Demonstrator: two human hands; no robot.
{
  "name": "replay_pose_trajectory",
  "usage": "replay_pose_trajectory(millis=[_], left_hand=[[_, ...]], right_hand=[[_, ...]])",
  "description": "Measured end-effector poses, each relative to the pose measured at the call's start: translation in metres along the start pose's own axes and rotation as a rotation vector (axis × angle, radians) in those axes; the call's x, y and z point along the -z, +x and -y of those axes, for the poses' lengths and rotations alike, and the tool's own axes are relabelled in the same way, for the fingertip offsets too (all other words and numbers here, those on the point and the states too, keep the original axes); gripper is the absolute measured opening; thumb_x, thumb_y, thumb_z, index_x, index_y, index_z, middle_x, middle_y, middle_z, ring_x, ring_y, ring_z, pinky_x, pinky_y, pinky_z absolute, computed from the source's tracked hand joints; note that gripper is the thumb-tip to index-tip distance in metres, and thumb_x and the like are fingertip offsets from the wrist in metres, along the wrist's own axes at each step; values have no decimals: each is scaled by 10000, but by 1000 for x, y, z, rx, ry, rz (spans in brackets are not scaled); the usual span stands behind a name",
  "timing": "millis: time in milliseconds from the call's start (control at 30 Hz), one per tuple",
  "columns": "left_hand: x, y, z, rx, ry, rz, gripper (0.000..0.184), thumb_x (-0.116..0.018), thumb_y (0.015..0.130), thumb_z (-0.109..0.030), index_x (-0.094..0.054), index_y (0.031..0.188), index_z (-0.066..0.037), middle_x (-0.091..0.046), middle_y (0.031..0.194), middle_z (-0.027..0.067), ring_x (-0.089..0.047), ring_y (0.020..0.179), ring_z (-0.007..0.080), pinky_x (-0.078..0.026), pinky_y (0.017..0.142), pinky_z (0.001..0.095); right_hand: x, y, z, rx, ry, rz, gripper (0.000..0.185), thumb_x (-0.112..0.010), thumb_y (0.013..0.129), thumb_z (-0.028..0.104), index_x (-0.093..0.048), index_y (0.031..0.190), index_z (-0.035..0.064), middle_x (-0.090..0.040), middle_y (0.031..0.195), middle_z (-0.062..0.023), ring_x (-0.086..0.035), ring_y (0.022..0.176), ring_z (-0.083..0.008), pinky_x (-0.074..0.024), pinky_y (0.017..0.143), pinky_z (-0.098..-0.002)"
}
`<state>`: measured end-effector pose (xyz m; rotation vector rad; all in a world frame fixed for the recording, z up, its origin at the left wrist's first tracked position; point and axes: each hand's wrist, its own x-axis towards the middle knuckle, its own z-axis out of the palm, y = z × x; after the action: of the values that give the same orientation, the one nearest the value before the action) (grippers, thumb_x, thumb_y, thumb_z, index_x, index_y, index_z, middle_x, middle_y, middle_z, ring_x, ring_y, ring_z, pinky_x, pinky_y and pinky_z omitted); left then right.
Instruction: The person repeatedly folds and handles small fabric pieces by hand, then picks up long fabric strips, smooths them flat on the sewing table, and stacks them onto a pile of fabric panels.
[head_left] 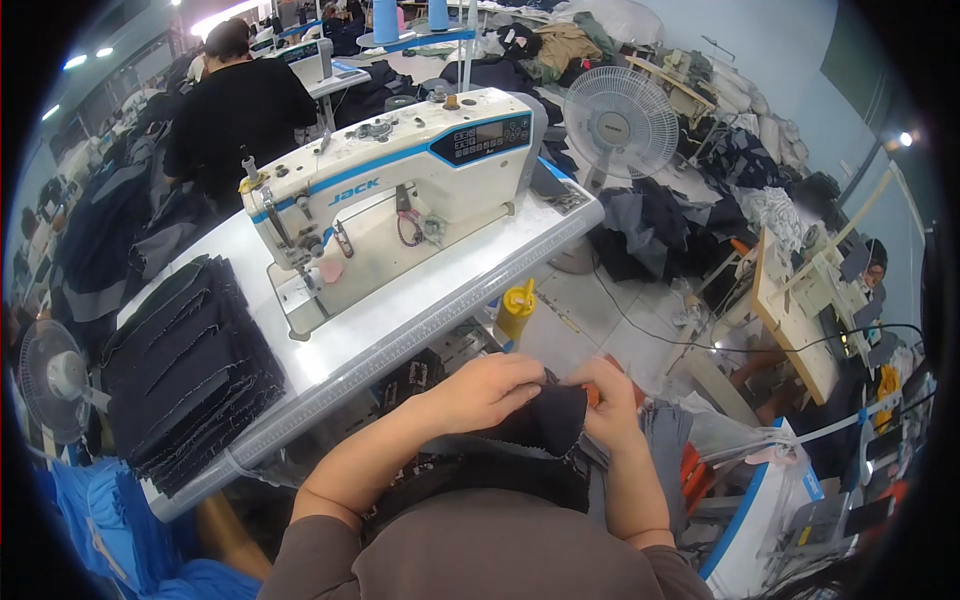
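Note:
Both hands hold one piece of dark fabric (pixel 548 418) above my lap, in front of the table edge. My left hand (pixel 497 388) pinches its upper left part, fingers curled over the cloth. My right hand (pixel 608 395) grips the upper right edge, fingers closed. More dark cloth lies below on my lap. Beyond my hands stands a white sewing machine (pixel 400 180) with a blue stripe. At the left end of its table (pixel 420 335) is a stack of dark cut fabric pieces (pixel 190 370).
A yellow bottle (pixel 516 308) stands just beyond my hands, below the table edge. A fan (pixel 621 122) is behind the table, another (pixel 58 368) at far left. A person in black (pixel 235 115) sits ahead. Blue cloth (pixel 130 530) hangs lower left; another machine table (pixel 790 310) is at right.

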<state>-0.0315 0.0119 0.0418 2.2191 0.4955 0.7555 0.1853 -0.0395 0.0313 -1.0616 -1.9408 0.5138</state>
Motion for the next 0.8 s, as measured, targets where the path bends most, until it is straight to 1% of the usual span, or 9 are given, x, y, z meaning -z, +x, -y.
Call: replay_pose_trajectory(millis=[67,133,233,300,367,400,600,733,800], left_hand=[[0,-1,-1,-8,63,-16,89,-543,874,-122,-531,925,-50,-552,880,131,-542,866,339,-426,746,403],[2,-2,0,-15,129,-37,81,-546,869,-117,-532,923,-57,-552,880,123,-542,855,331,-423,741,398],[3,-3,1,-18,219,-29,79,-555,858,-111,-539,925,-71,-554,867,111,-541,817,322,-418,733,390],[0,-2,-1,-94,236,-49,83,-557,853,-108,-545,929,-77,-552,848,107,-535,779,324,-415,722,393],[5,-2,-6,-70,228,-23,92,-560,853,-108,-546,936,-71,-556,851,113,-542,787,326,-421,721,392],[7,-1,-8,-42,220,-4,100,-562,853,-109,-547,942,-64,-560,854,119,-549,795,327,-428,721,391],[11,-10,-5,112,-270,-5,165,-586,854,-122,-548,987,-31,-564,876,135,-564,842,320,-452,727,365],[7,-5,-4,144,-209,22,149,-590,855,-113,-556,976,-33,-554,853,119,-565,804,297,-449,720,353],[4,1,0,-56,-88,-52,153,-623,828,-62,-584,970,-23,-560,846,111,-564,792,258,-448,723,315]], right_hand=[[3,-6,-4,-106,135,-1,200,-630,728,31,-600,925,14,-619,857,-93,-593,803,-233,-444,782,-344],[7,-8,-8,-464,743,71,296,-609,729,15,-577,1023,-16,-620,1001,-103,-587,918,-212,-432,881,-339],[10,0,-1,-421,1035,61,381,-605,717,11,-540,1090,-35,-588,1111,-115,-565,989,-214,-407,943,-339],[4,5,7,-354,726,41,310,-634,737,53,-585,1035,-17,-624,1033,-118,-581,939,-229,-410,911,-340],[1,7,5,-72,87,141,208,-665,750,78,-630,939,2,-639,909,-113,-588,884,-246,-426,837,-343],[-1,9,9,-76,153,65,137,-692,753,97,-649,849,10,-628,810,-107,-586,828,-256,-433,761,-339],[0,7,9,-221,302,34,113,-683,757,56,-647,845,-5,-625,804,-97,-581,802,-228,-442,727,-310],[-6,8,6,-143,225,44,85,-677,766,52,-651,825,-3,-613,791,-89,-577,803,-218,-440,724,-304],[-4,6,-1,-149,316,66,188,-695,750,86,-642,906,-5,-615,864,-79,-569,853,-192,-437,756,-314]])
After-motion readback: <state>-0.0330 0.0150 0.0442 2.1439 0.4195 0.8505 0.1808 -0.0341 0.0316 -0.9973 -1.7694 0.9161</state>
